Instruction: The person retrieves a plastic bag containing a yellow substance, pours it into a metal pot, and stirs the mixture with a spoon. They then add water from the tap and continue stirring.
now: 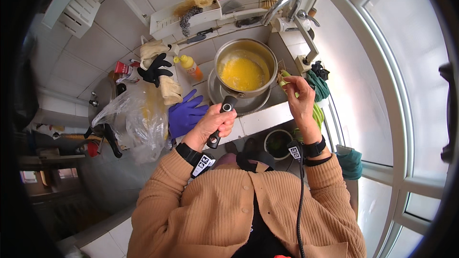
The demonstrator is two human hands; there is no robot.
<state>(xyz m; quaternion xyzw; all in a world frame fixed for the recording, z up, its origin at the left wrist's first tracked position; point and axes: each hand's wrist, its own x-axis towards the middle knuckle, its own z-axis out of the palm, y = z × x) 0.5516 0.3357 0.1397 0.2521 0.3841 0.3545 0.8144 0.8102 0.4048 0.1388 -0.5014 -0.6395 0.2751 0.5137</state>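
My left hand (216, 123) is closed around the black handle (228, 104) of a stainless steel saucepan (247, 44). Wet yellow grain or meal (244, 74) covers the pan's bottom. The pan is above a wide metal basin (260, 105) in the tiled sink, overlapping its rim; whether they touch is unclear. To the pan's right, my right hand (301, 95) has its fingers bent over long green stalks (317, 114) with roots at the upper end. The fingers hide part of the stalks, so a grip on them cannot be made out.
A chrome faucet (285, 1) arches at the back right. Left of the sink are purple rubber gloves (186, 114), a yellow-capped squeeze bottle (192, 68), a black glove (156, 70) and a clear plastic bag (143, 125). A knife (197, 38) lies behind. A bucket (278, 144) stands below.
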